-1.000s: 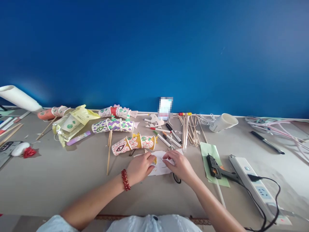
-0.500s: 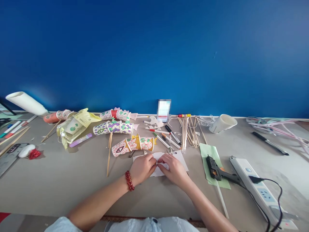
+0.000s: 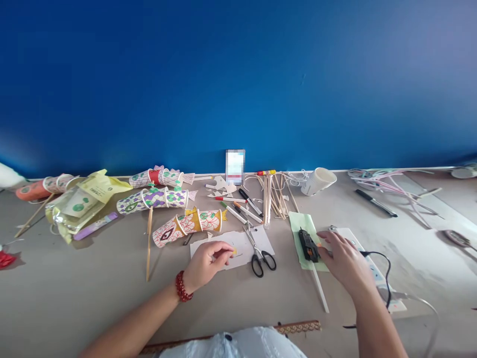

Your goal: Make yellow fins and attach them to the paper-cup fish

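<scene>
My left hand (image 3: 209, 262), a red bead bracelet on its wrist, hovers over a white sheet of paper (image 3: 244, 248). Its thumb and fingers are pinched together; a tiny yellowish bit shows at the tips, too small to name. My right hand (image 3: 345, 261) is closed around the handle of a black hot glue gun (image 3: 308, 244), hiding most of that handle. The gun rests on green paper (image 3: 297, 223), a white glue stick (image 3: 320, 288) sticking out behind it. Scissors (image 3: 263, 262) with black handles lie partly on the white sheet, between the hands.
Decorated paper-cup fish (image 3: 190, 224) lie left of centre, one with a wooden stick (image 3: 149, 243). Beyond the sheet are markers (image 3: 248, 211), wooden sticks (image 3: 267, 199) and a paper cup (image 3: 318, 181). A power strip (image 3: 348, 236) with cords sits under my right forearm's side.
My hands have parted. The right moved from the white paper to the glue gun's handle, while the left stays over the paper. Scissors now show on the sheet; the view has shifted right.
</scene>
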Demonstrator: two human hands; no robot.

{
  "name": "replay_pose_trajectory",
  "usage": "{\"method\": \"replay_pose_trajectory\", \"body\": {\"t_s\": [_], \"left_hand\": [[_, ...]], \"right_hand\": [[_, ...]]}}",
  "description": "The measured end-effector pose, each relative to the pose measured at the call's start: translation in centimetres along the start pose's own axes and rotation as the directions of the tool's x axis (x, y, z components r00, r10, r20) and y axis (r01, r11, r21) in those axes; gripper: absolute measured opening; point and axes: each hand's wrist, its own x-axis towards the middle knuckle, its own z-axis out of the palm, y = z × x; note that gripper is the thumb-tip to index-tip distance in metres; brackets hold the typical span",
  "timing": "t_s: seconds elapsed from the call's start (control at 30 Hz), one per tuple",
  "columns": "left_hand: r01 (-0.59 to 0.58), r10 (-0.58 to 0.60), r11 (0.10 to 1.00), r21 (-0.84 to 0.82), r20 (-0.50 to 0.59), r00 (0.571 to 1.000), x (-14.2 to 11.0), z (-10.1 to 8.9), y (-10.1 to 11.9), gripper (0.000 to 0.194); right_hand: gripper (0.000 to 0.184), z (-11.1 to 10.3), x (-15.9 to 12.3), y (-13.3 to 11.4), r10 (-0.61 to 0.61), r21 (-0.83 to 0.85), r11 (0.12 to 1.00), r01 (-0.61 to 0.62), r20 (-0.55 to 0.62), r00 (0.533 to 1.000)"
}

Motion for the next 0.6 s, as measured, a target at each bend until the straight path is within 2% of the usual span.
{"method": "replay_pose_trajectory", "body": {"t_s": [0.07,0.17,0.27,0.37,0.4,0.47,0.53,0.6], "left_hand": [[0.001,-0.001,0.999,-0.046,-0.01,1.0,0.1,0.1,-0.2,0.027],[0.032,-0.035,0.996,-0.089,-0.033,0.999,0.3,0.1,-0.7,0.026],[0.069,-0.072,0.994,-0.087,-0.03,0.997,0.4,0.2,-0.6,0.022],[0.051,-0.05,0.997,-0.055,0.017,0.999,0.9,0.7,0.5,0.029],[0.039,-0.038,0.999,-0.037,0.039,0.999,1.2,1.0,1.1,0.024],[-0.014,0.011,1.0,0.028,0.093,0.996,2.2,2.3,2.3,0.01],[-0.128,0.107,0.986,0.104,0.187,0.977,3.6,4.3,3.2,0.013],[-0.297,0.223,0.938,0.18,0.344,0.912,5.2,6.8,3.6,0.014]], "right_hand": [[0.035,0.6,-0.7,1.4,-0.017,-0.073,0.997,0.022,0.069,0.997],[0.037,1.4,-1.1,2.0,-0.022,-0.111,0.993,0.042,0.176,0.984],[0.041,2.0,-1.0,2.2,-0.033,-0.125,0.99,0.059,0.198,0.98],[0.043,2.4,-0.8,2.6,-0.064,-0.123,0.988,0.09,0.198,0.978],[0.042,2.4,-0.7,2.7,-0.071,-0.117,0.989,0.096,0.202,0.977],[0.039,2.3,-0.5,2.9,-0.076,-0.106,0.989,0.101,0.213,0.974],[0.037,2.1,-0.3,3.1,-0.082,-0.097,0.99,0.107,0.23,0.97],[0.036,1.8,-0.1,3.2,-0.094,-0.079,0.99,0.117,0.249,0.964]]}}
